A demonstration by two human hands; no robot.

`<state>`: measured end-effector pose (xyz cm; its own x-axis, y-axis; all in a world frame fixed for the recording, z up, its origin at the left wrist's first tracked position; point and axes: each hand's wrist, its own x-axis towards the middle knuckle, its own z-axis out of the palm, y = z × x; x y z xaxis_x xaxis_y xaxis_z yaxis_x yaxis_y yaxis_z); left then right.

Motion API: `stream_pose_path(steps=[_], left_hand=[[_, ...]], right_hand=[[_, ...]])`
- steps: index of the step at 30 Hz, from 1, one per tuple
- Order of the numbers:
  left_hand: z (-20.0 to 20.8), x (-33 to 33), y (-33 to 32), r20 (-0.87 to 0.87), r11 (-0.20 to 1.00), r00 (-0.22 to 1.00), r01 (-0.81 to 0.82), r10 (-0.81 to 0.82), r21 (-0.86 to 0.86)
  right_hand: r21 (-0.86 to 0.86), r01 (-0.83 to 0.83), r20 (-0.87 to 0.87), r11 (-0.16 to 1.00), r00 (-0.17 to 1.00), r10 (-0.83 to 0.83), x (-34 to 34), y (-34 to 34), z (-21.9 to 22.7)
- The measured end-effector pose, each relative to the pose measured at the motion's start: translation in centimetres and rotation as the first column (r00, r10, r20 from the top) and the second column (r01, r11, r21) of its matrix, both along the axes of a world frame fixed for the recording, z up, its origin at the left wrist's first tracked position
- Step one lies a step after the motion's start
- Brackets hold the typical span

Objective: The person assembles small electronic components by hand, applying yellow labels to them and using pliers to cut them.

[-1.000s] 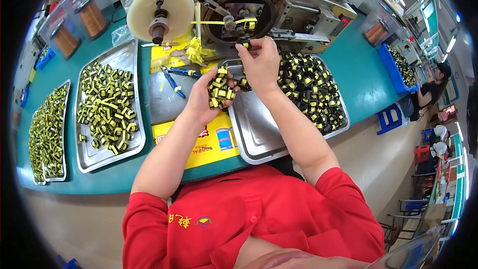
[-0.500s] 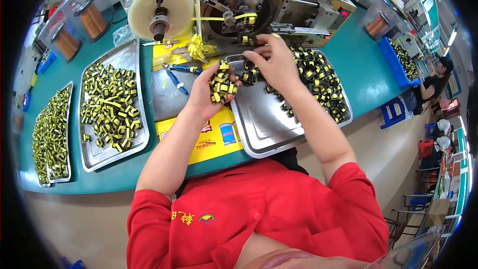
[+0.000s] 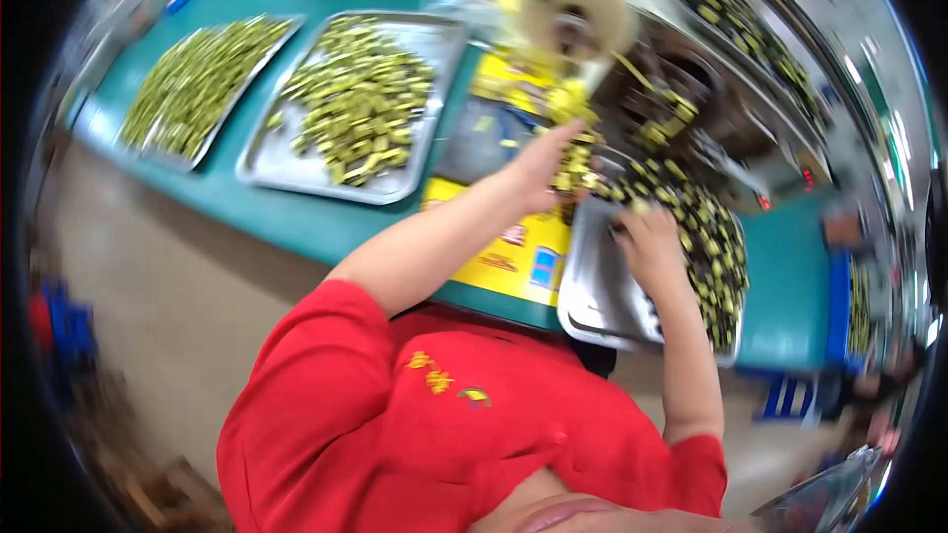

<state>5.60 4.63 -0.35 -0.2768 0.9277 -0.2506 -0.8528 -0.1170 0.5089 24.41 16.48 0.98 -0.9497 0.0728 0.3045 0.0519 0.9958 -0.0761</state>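
Observation:
My left hand (image 3: 536, 170) is closed round a handful of small yellow-taped coils (image 3: 576, 170) with black frames. It is held above a yellow printed sheet (image 3: 499, 262), beside the right-hand metal tray (image 3: 594, 271). Inside that tray, more black-and-yellow coils (image 3: 713, 237) are heaped on the right side. My right hand (image 3: 652, 245) hovers over or touches the left edge of this heap. Motion smears its fingers, so whether they grip a coil is unclear. Behind both hands stands a winding machine (image 3: 676, 89), with a strip of yellow tape running from a pale reel (image 3: 573, 15).
Two further trays stand at the left: a middle tray (image 3: 259, 163) and an outer heap of coils (image 3: 202, 89). Blue-handled pliers (image 3: 518, 121) lie on a grey plate (image 3: 472, 150), near bunched yellow tape (image 3: 570, 99). A blue bin (image 3: 839, 321) sits at the far right.
The view has swung left, shifting the bench rightward in the picture. My right hand has dropped from near the machine head to the tray's heap. My left hand still holds its coils.

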Motion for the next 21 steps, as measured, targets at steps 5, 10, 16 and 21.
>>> stream_pose_path(steps=[5,10,16,21], left_hand=[[3.5,-2.3,-6.4,-0.101,0.945,0.944,-0.322,0.316,-0.053],[5.8,-9.8,-12.9,-0.582,0.736,0.605,-0.677,0.544,-0.016],[8.9,-16.1,-18.0,-0.965,0.710,0.106,-0.697,0.238,0.099],[7.1,-11.8,-10.9,-0.886,0.854,0.388,-0.519,0.252,0.015]], right_hand=[[-0.342,0.050,0.278,0.939,0.959,0.050,2.9,-3.1,2.1],[-0.286,-0.024,0.127,0.958,0.990,0.063,3.4,-3.3,1.0],[-0.375,0.008,0.246,0.927,0.965,0.092,3.9,-3.7,2.1],[-0.465,0.084,0.237,0.881,0.971,0.033,4.0,-4.0,2.0]])
